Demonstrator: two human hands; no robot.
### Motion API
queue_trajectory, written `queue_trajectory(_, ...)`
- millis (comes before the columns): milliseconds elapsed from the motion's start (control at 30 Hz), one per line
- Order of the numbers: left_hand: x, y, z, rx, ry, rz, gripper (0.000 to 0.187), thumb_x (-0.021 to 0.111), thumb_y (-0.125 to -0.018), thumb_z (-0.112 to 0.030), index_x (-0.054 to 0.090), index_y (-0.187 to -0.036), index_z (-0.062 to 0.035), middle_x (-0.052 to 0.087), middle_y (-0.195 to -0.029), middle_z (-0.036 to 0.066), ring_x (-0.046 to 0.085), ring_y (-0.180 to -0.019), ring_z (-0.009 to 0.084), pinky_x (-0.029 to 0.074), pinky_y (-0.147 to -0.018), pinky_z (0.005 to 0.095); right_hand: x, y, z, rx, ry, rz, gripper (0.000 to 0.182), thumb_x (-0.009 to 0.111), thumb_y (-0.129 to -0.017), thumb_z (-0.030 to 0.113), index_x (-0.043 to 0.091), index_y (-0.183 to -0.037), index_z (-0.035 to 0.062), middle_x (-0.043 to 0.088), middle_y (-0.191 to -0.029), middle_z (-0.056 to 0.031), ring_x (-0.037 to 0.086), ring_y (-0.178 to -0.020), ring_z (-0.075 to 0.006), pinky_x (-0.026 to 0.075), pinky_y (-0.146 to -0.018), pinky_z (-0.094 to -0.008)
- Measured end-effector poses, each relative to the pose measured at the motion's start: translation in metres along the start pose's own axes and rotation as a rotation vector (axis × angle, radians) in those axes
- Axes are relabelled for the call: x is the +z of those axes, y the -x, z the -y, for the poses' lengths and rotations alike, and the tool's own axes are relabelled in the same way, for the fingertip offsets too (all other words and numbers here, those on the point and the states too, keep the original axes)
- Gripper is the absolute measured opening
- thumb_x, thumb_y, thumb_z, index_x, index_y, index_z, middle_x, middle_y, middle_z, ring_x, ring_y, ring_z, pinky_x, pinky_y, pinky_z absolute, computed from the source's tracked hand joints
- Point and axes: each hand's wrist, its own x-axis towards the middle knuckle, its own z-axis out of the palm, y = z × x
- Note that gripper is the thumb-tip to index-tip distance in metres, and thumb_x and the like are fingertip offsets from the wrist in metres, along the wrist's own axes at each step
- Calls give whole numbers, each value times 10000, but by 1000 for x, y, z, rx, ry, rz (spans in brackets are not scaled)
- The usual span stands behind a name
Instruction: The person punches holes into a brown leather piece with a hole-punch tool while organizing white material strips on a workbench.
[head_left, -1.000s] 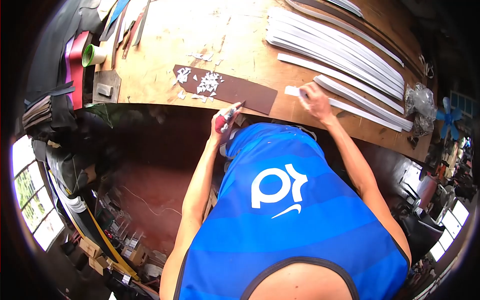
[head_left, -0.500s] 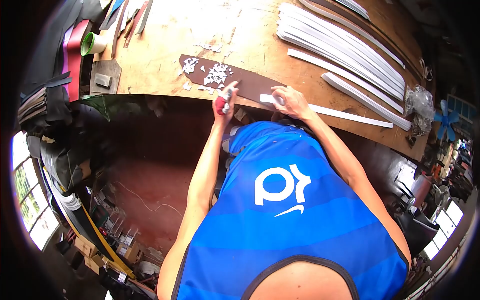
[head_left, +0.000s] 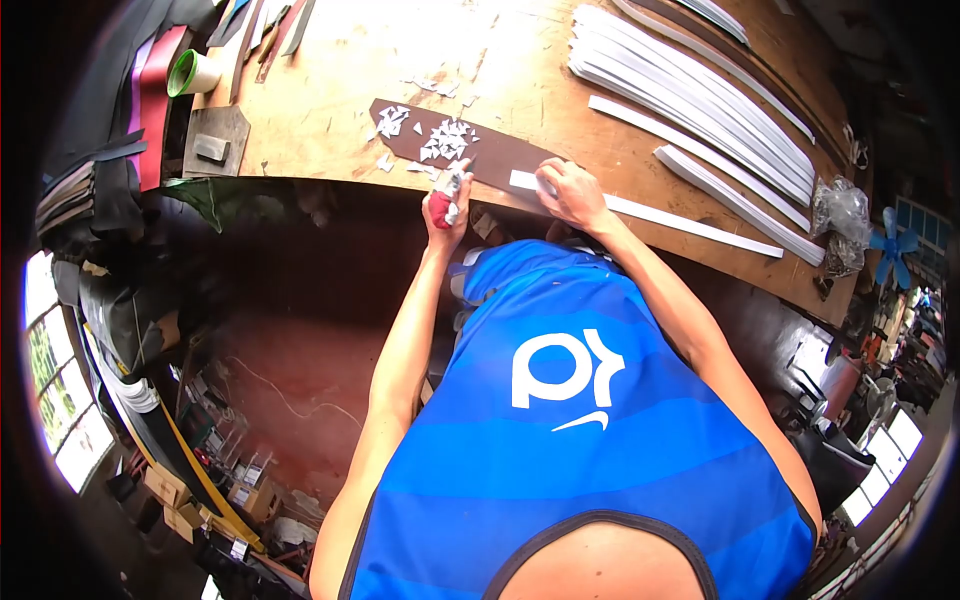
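Observation:
My right hand [head_left: 572, 195] is closed on a long white strip [head_left: 690, 227], fingers bent over it near its left end. That end lies across a dark brown board [head_left: 505, 163] with a pointed left tip, at the front edge of the wooden table. My left hand [head_left: 446, 207] is closed around a small red and whitish thing [head_left: 442, 208] that I cannot make out. Its fingertips are at the board's near edge, left of the strip's end. Small white cut pieces [head_left: 447, 140] lie heaped on the board, just beyond my left hand.
A thick bundle of white strips [head_left: 690, 100] lies on the table [head_left: 320, 120] at the right, with a clear plastic bag [head_left: 840, 215] at its corner. At the left are a green-rimmed cup [head_left: 192, 73] and a small block [head_left: 212, 148] on a wooden plate.
My right hand and the white strip have shifted left across the board, towards my left hand. My left hand stays near the board's edge. The whole view has tilted slightly.

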Motion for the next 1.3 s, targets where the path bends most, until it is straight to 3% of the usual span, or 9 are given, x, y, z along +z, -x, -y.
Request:
queue_trajectory(67,0,13,-2,42,-95,71,253,663,-982,-116,693,-1210,-10,536,-726,-36,447,-640,41,384,-563,248,13,-5,-3,13,31,-4,208,702,-805,182,635,-970,75,628,-1010,-82,640,-893,-306,548,-776,-425)
queue_trajectory(300,-2,27,-9,58,-248,118,234,693,-957,-141,724,-1171,-51,707,-901,120,664,-769,140,499,-685,277,11,-8,9,91,18,-9,265,672,-811,86,626,-1067,36,596,-1093,-128,608,-1006,-329,524,-859,-430)
queue_trajectory(667,-6,25,-24,45,-313,212,274,674,-962,-175,699,-1213,-69,727,-970,157,702,-822,267,540,-736,332,26,-15,19,120,39,42,424,665,-800,34,590,-1216,9,549,-1193,-156,551,-1092,-352,456,-965,-429)
queue_trajectory(767,-10,21,-18,114,-465,292,369,678,-922,-131,660,-1288,-91,727,-1057,148,689,-829,271,537,-751,350,23,-13,15,99,57,4,432,686,-787,49,590,-1208,43,547,-1195,-145,547,-1103,-342,447,-982,-423)
queue_trajectory(833,-10,21,-9,469,-661,338,570,704,-795,-121,603,-1356,-137,717,-1114,100,669,-850,242,523,-752,356,22,-10,9,24,56,-46,367,687,-779,67,609,-1137,68,575,-1128,-119,566,-1066,-313,462,-953,-412)
queue_trajectory(933,-7,27,-6,569,-861,382,663,690,-746,-104,557,-1395,-137,681,-1250,88,660,-872,228,514,-783,347,22,-6,4,-23,37,37,279,666,-795,78,629,-1071,67,595,-1045,-96,588,-1000,-287,482,-900,-397)
queue_trajectory(1000,-7,28,-3,572,-821,360,647,684,-764,-110,567,-1397,-170,702,-1153,106,656,-837,245,523,-750,365,24,-6,4,-25,48,26,235,654,-806,80,636,-1040,69,597,-1016,-87,593,-971,-278,488,-878,-391)
queue_trajectory(1133,7,24,-13,101,-336,230,381,682,-915,-161,662,-1295,-156,661,-821,180,653,-744,336,528,-696,402,26,-6,4,-27,62,-6,182,645,-825,92,648,-1007,73,596,-988,-80,598,-935,-265,497,-849,-373)
queue_trajectory(1300,19,19,-15,1,-136,219,321,673,-950,-189,673,-1256,-94,666,-841,197,657,-730,296,519,-693,375,28,-8,5,-28,52,-12,195,653,-830,102,654,-1022,68,593,-989,-79,600,-934,-263,513,-834,-370)
